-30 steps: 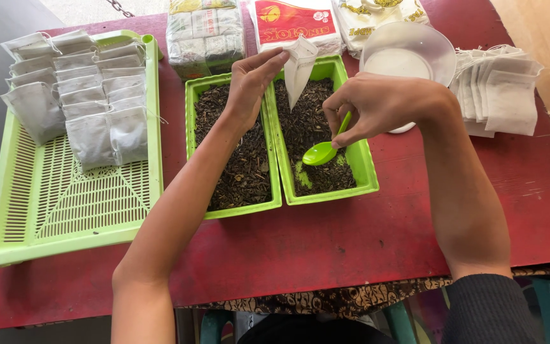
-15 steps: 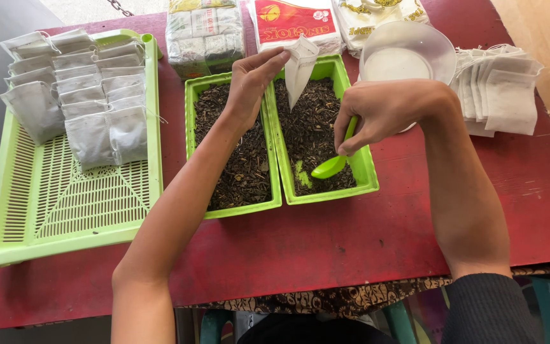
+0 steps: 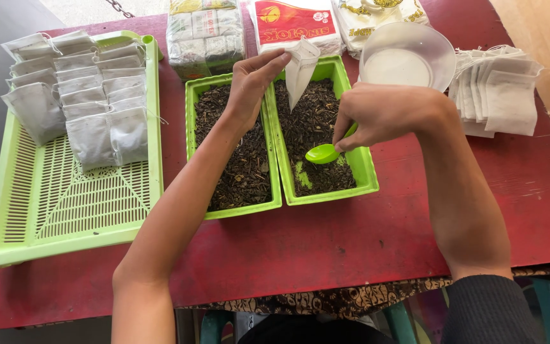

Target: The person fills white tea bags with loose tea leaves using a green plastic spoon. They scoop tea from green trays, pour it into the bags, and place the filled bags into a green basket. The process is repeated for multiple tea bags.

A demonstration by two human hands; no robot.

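Here the left hand (image 3: 249, 86) pinches a white pouch (image 3: 300, 70) above the tray's rim (image 3: 274, 159), right hand's (image 3: 383, 114) grip closed on a green scoop (image 3: 323, 153).

Glossy plastic spoon (image 3: 323, 153); matt fibrous paper bag (image 3: 300, 69).

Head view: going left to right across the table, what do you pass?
Slotted green tray with filled white bags → left green tub of dark loose tea → left hand holding an empty white bag → right tub with the right hand holding a green scoop → stack of empty bags.
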